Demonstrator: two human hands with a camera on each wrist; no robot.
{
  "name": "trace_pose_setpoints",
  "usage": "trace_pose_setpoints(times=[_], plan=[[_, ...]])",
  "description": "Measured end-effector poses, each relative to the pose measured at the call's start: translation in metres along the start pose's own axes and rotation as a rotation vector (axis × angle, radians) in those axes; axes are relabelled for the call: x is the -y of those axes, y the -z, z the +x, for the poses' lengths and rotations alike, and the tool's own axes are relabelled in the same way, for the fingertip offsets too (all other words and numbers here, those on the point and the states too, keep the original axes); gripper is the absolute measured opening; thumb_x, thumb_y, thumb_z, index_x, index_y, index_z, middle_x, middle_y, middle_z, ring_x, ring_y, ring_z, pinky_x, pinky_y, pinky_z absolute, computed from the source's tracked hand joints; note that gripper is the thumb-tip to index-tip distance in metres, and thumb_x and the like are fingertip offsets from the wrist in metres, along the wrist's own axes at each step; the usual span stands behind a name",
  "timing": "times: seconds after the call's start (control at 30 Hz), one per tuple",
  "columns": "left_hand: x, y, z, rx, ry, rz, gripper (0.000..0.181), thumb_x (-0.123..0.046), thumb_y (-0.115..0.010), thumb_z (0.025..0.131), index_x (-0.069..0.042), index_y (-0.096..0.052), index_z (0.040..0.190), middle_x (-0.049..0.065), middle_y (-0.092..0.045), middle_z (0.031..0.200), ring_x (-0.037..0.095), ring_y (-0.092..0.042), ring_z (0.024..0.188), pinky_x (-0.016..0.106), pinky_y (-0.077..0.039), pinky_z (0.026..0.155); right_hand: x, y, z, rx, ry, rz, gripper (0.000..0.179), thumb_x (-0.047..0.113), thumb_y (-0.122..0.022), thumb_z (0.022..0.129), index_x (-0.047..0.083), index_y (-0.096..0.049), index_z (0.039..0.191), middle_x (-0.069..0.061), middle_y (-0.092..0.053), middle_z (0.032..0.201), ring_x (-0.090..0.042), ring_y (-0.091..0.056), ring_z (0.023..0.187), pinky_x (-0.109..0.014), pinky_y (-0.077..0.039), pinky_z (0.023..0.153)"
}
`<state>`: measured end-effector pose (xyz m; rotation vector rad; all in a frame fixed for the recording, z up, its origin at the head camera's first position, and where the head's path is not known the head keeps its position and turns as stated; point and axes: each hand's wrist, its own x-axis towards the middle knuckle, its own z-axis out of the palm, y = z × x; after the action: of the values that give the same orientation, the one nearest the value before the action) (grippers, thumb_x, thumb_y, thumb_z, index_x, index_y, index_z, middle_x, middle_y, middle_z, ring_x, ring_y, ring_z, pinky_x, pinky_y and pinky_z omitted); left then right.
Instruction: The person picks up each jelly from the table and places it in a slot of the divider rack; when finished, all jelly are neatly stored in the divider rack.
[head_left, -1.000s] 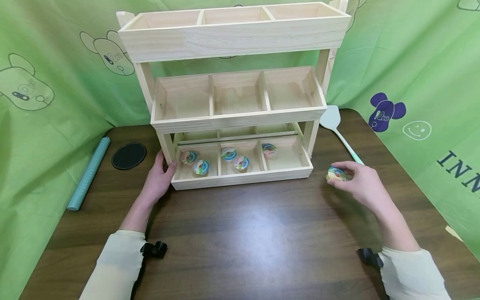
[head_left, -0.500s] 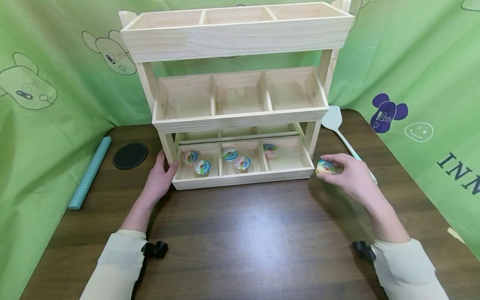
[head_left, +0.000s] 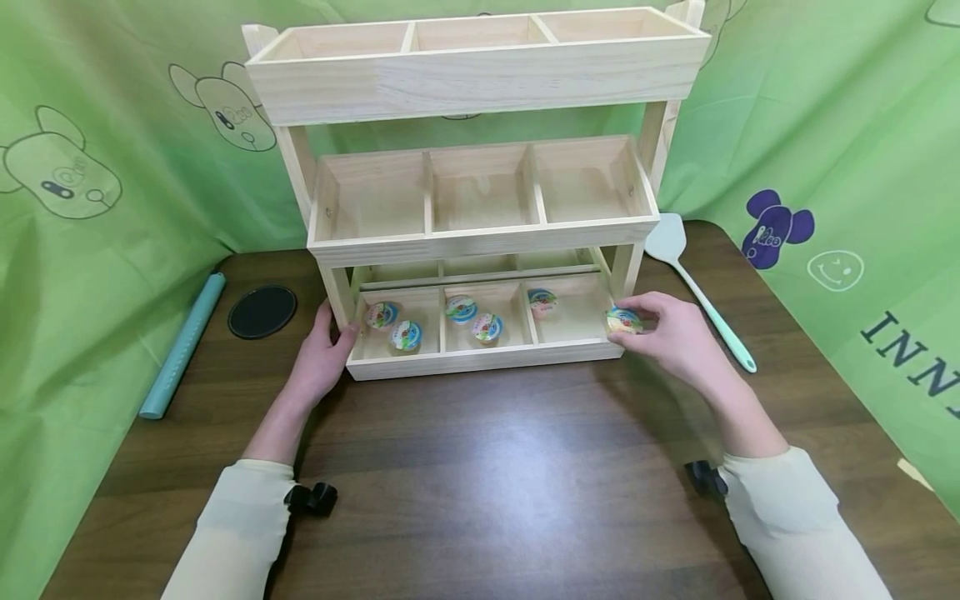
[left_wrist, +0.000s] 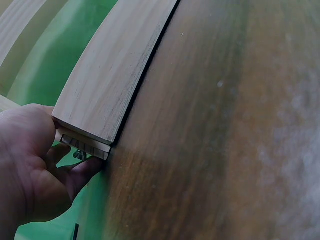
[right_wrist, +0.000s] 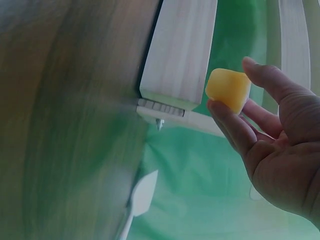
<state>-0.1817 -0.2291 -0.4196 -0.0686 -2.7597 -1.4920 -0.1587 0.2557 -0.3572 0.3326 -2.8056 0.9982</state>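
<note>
My right hand (head_left: pixel 673 340) pinches a small jelly cup (head_left: pixel 623 321) between thumb and fingers, over the right end of the wooden rack's bottom tray (head_left: pixel 487 358). In the right wrist view the jelly cup (right_wrist: pixel 227 89) shows a yellow body, level with the tray's end. My left hand (head_left: pixel 318 360) holds the left end of that tray, thumb and fingers bent about its corner (left_wrist: pixel 82 120). Two jelly cups (head_left: pixel 406 335) lie in the left compartment, two more (head_left: pixel 487 327) in the middle one. A single pinkish jelly cup (head_left: pixel 542 303) lies in the right compartment, by the divider.
Above the bottom tray stand a middle tray (head_left: pixel 483 236) and a top tray (head_left: pixel 480 83), each with three compartments. A pale spatula (head_left: pixel 705 300) lies to the right. On the left are a black disc (head_left: pixel 262 312) and a blue rod (head_left: pixel 182 346). Green cloth (head_left: pixel 840 150) hangs around the table.
My right hand has carried the jelly cup leftward, from over the table beside the spatula to the tray's right end. My left hand stays on the tray's left end.
</note>
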Motion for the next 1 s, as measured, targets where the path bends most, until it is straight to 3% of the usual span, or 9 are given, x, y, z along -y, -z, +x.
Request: trace_pose_setpoints(times=[0.3,0.57,1.0], plan=[[-0.001,0.000,0.000,0.003,0.010,-0.007,0.073,-0.037,-0.045,0.107,-0.014,-0.004,0.164,0.031,-0.034,0.155,0.043,-0.039,0.137,0.059,-0.031,0.111,0.003,-0.015,0.018,0.043,-0.001,0.014,0.042,0.019,-0.084,0.083,-0.001,-0.072,0.119,-0.019,-0.070,0.115,-0.036,-0.065,0.104,-0.049,-0.048,0.088],[0.001,-0.001,0.001,-0.001,0.007,-0.006,0.072,-0.036,-0.045,0.107,-0.016,-0.006,0.164,0.030,-0.034,0.155,0.044,-0.039,0.137,0.058,-0.031,0.111,0.002,-0.032,0.034,0.133,-0.044,0.008,0.046,0.021,-0.082,0.085,-0.003,-0.070,0.122,-0.023,-0.067,0.122,-0.037,-0.061,0.113,-0.050,-0.047,0.094],[0.001,-0.001,0.002,-0.009,0.003,-0.003,0.070,-0.035,-0.045,0.107,-0.016,-0.008,0.164,0.029,-0.035,0.155,0.043,-0.040,0.137,0.058,-0.032,0.110,0.001,-0.049,0.053,0.195,-0.042,-0.045,0.045,0.017,-0.083,0.082,-0.005,-0.070,0.119,-0.022,-0.070,0.112,-0.036,-0.062,0.107,-0.050,-0.046,0.096]])
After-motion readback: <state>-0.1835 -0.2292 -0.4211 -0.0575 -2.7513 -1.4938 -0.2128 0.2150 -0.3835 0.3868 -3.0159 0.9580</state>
